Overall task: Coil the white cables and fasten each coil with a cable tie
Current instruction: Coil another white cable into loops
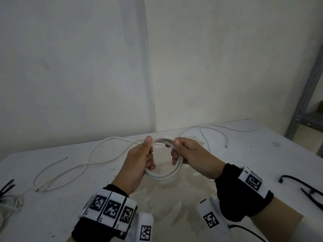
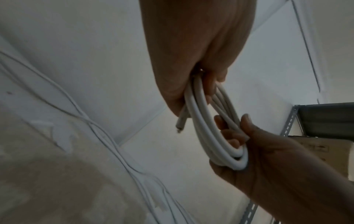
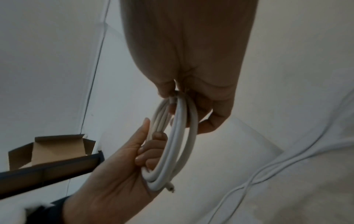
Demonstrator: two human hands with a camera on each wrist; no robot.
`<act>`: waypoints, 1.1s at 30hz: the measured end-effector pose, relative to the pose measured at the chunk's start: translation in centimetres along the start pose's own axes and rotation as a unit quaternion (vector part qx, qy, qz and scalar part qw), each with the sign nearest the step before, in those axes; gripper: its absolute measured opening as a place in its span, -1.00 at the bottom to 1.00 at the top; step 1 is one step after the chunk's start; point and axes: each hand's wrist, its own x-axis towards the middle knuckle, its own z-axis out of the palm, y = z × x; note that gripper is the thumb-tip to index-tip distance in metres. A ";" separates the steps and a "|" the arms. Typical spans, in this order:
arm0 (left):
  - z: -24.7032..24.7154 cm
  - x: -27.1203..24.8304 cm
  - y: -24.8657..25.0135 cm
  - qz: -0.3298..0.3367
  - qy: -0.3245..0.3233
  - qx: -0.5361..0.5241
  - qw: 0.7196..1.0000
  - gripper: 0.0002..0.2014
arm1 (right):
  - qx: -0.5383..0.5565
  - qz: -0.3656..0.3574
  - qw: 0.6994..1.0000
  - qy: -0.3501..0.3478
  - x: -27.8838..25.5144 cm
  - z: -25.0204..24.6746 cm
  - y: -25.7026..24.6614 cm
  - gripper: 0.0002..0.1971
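Both hands are gripping one white coil, which is being held up above the white table, and everything else is placed here from that coil. On the coil's left side, the left hand is wrapping its fingers through the ring with the thumb lying along the top; a cut cable end is poking out just under this grip. On the coil's right side, the right hand is clenching the turns too, fingers curled through from the inside. The ring is standing roughly on edge between the two grips, its loops bunched together and running hand to hand.

Right of the coil and nearer the person, black cable ties are lying on the table, closer to the right hand than to the left. So fetching a tie is probably falling to the right hand, while the left is keeping the turns pinched so they do not spring apart.

Left of the coil, a finished-looking bundle with black ties is sitting at the table edge. Beyond the coil, loose white cables are trailing across the table toward the wall, not yet wound.
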 end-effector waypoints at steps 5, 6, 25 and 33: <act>0.4 0.2 -0.3 -0.017 -0.029 0.026 0.999 -0.59 | -0.005 -0.005 1.000 0.024 -0.2 -0.7 0.3 -0.69; 0.4 0.3 -0.2 -0.026 -0.036 0.034 0.998 -0.60 | -0.004 -0.002 1.000 0.023 -0.3 -1.0 0.3 -0.69; 8.6 -0.1 -1.3 -0.073 -0.114 0.049 0.990 -0.69 | -0.037 0.032 0.994 0.098 -4.7 -6.0 3.4 -0.76; 11.2 -0.2 -2.9 -0.098 -0.111 0.046 0.988 -0.69 | -0.060 0.118 0.981 0.139 -9.0 -11.0 4.5 -0.73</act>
